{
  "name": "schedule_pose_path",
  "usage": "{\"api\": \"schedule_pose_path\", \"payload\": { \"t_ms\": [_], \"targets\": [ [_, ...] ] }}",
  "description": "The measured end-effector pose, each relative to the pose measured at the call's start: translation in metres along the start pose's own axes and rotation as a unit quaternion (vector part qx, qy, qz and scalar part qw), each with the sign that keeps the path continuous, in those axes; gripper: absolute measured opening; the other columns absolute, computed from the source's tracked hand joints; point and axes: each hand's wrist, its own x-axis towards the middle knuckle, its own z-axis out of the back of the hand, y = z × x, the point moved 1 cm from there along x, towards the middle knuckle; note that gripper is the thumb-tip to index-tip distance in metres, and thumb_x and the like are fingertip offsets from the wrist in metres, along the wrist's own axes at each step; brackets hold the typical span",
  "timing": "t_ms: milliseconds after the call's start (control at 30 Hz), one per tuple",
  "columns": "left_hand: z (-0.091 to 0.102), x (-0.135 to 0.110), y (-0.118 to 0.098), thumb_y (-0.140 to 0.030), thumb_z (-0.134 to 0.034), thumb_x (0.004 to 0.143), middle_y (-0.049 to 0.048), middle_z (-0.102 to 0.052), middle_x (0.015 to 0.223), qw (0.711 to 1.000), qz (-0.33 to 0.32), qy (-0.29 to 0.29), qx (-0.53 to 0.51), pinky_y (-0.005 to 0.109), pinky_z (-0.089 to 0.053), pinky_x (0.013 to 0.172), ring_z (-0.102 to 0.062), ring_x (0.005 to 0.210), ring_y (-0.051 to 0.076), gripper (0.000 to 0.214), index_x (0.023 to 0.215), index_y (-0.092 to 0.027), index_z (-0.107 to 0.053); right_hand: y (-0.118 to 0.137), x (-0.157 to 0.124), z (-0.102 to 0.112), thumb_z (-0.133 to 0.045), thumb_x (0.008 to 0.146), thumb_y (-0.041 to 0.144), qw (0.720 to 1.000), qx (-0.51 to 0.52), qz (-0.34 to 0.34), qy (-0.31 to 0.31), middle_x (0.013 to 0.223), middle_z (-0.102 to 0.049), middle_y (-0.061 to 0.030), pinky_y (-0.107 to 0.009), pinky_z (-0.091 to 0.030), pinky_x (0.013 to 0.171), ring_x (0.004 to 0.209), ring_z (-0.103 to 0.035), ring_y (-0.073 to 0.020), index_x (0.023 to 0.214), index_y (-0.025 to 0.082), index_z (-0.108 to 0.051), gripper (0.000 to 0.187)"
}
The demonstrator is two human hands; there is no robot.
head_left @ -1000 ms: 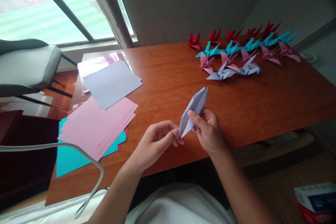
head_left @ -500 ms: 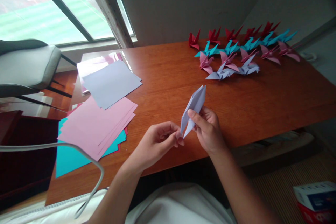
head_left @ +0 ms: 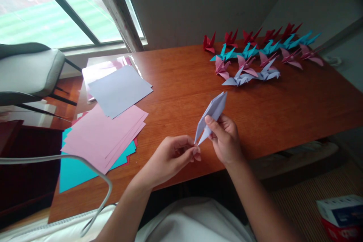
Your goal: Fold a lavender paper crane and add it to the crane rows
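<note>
Paper (head_left: 213, 108), folded narrow, is pale lavender and forked below.

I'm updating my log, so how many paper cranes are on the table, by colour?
Red cranes: 5
Blue cranes: 5, though they overlap
Pink cranes: 5
Lilac cranes: 2
Total: 17, leaving out the folded paper in hand

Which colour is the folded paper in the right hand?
The folded paper is pale lavender, shown in the head view.
</note>
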Motion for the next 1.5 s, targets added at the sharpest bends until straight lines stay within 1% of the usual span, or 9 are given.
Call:
{"api": "schedule_pose_path", "payload": {
  "t_ms": [133, 233, 400, 567, 833, 1033, 1167, 1333, 1500],
  "targets": [
    [0.0007, 0.0003, -0.0018, -0.025, -0.055, 0.096, 0.0065, -0.07, 0.088, 0.999, -0.029, -0.022, 0.018, 0.027, -0.05, 0.074, -0.064, 0.082, 0.016, 0.015, 0.091, -0.014, -0.065, -0.0032, -0.001, -0.0002, -0.077, 0.083, 0.035, 0.999, -0.032, 0.008, 0.025, 0.059, -0.053, 0.006, -0.019, -0.032, 0.042, 0.048, -0.042, -0.0064, 0.073, 0.02, -0.06, 0.025],
    [0.0011, 0.0001, -0.0027, -0.025, -0.056, 0.094, 0.0039, -0.066, 0.087, 0.998, -0.042, -0.038, 0.022, 0.025, -0.047, 0.068, -0.062, 0.08, 0.015, 0.011, 0.093, -0.016, -0.061, -0.0037, -0.0012, 0.0, -0.076, 0.084, 0.035, 0.999, -0.037, 0.013, 0.02, 0.059, -0.054, 0.006, -0.019, -0.033, 0.042, 0.048, -0.042, -0.0063, 0.073, 0.02, -0.061, 0.025],
    [-0.0002, 0.0012, -0.0001, -0.036, -0.06, 0.095, -0.0013, -0.057, 0.076, 0.995, -0.039, -0.089, 0.031, 0.02, -0.038, 0.055, -0.052, 0.064, 0.01, 0.022, 0.085, -0.017, -0.055, -0.0036, -0.0008, 0.0, -0.077, 0.084, 0.035, 0.999, -0.039, 0.014, 0.009, 0.059, -0.055, 0.0059, -0.018, -0.033, 0.042, 0.048, -0.042, -0.0061, 0.073, 0.02, -0.061, 0.025],
    [-0.0019, 0.0007, 0.0001, -0.036, -0.06, 0.095, -0.0018, -0.056, 0.069, 0.991, -0.044, -0.112, 0.063, 0.02, -0.036, 0.052, -0.05, 0.058, 0.008, 0.027, 0.077, -0.016, -0.055, -0.0038, -0.0002, -0.0004, -0.077, 0.084, 0.034, 0.999, -0.037, 0.017, 0.011, 0.058, -0.054, 0.0065, -0.018, -0.033, 0.042, 0.048, -0.042, -0.0058, 0.073, 0.02, -0.061, 0.024],
    [-0.0015, -0.0008, -0.0015, -0.034, -0.06, 0.095, -0.0004, -0.061, 0.068, 0.991, -0.049, -0.111, 0.051, 0.018, -0.04, 0.051, -0.053, 0.057, 0.008, 0.026, 0.078, -0.014, -0.059, -0.0039, -0.0002, 0.0001, -0.078, 0.084, 0.034, 0.999, -0.037, 0.019, 0.006, 0.058, -0.053, 0.0064, -0.018, -0.032, 0.042, 0.048, -0.042, -0.0058, 0.074, 0.02, -0.061, 0.024],
    [-0.0017, 0.0012, -0.002, -0.033, -0.062, 0.094, 0.0027, -0.066, 0.073, 0.995, -0.034, -0.094, 0.01, 0.02, -0.047, 0.057, -0.061, 0.063, 0.011, 0.024, 0.079, -0.014, -0.06, -0.0034, -0.0018, -0.0001, -0.078, 0.083, 0.034, 0.999, -0.041, 0.018, -0.01, 0.059, -0.054, 0.006, -0.017, -0.033, 0.043, 0.049, -0.042, -0.0057, 0.071, 0.02, -0.06, 0.026],
    [-0.0019, 0.0018, -0.0028, -0.034, -0.064, 0.092, 0.0023, -0.065, 0.072, 0.996, -0.022, -0.086, -0.024, 0.022, -0.05, 0.058, -0.061, 0.065, 0.012, 0.024, 0.078, -0.014, -0.059, -0.0034, -0.0026, -0.0001, -0.079, 0.083, 0.035, 0.999, -0.045, 0.022, -0.013, 0.061, -0.056, 0.0054, -0.017, -0.034, 0.044, 0.051, -0.044, -0.0061, 0.072, 0.02, -0.061, 0.026],
    [-0.001, -0.0006, -0.0052, -0.032, -0.062, 0.092, 0.0007, -0.063, 0.069, 0.996, -0.013, -0.081, -0.021, 0.021, -0.047, 0.058, -0.059, 0.062, 0.011, 0.023, 0.077, -0.015, -0.056, -0.0037, -0.0019, 0.0001, -0.078, 0.083, 0.034, 0.998, -0.053, 0.027, 0.002, 0.06, -0.055, 0.0056, -0.017, -0.034, 0.044, 0.051, -0.044, -0.0062, 0.072, 0.02, -0.062, 0.024],
    [-0.0011, -0.0016, -0.0076, -0.038, -0.058, 0.096, 0.0034, -0.066, 0.076, 0.998, -0.029, -0.063, 0.001, 0.021, -0.042, 0.056, -0.059, 0.068, 0.012, 0.027, 0.08, -0.015, -0.058, -0.0012, -0.0035, 0.001, -0.076, 0.085, 0.034, 0.997, -0.058, 0.018, 0.039, 0.062, -0.057, 0.0048, -0.019, -0.037, 0.046, 0.051, -0.046, -0.0074, 0.073, 0.02, -0.063, 0.023]
  ]
}}
